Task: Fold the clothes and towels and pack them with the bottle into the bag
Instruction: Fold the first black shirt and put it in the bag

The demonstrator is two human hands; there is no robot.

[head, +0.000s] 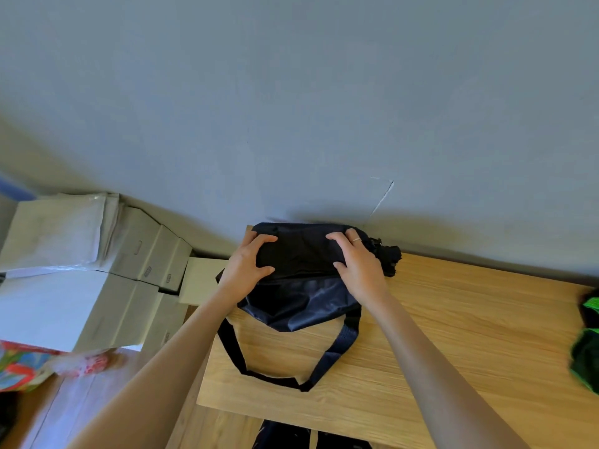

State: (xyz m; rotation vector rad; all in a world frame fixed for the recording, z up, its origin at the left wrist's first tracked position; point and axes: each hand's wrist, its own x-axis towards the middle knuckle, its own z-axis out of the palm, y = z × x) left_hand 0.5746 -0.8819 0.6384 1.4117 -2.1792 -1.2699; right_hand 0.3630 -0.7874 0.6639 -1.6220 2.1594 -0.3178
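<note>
A dark navy bag (298, 306) lies on the wooden table (453, 335) against the grey wall, its strap looping toward me. On its upper part sits a folded black cloth (301, 251). My left hand (248, 265) grips the cloth's left end, thumb in front and fingers curled over the top. My right hand (358, 259), with a ring on one finger, grips the right end the same way. The bottle is not in view.
Green and black fabric (586, 351) lies at the table's right edge. Stacked white boxes (97, 270) stand on the floor to the left, with a colourful bag (22, 367) below them. A black bundle (389, 257) sits by the wall behind my right hand.
</note>
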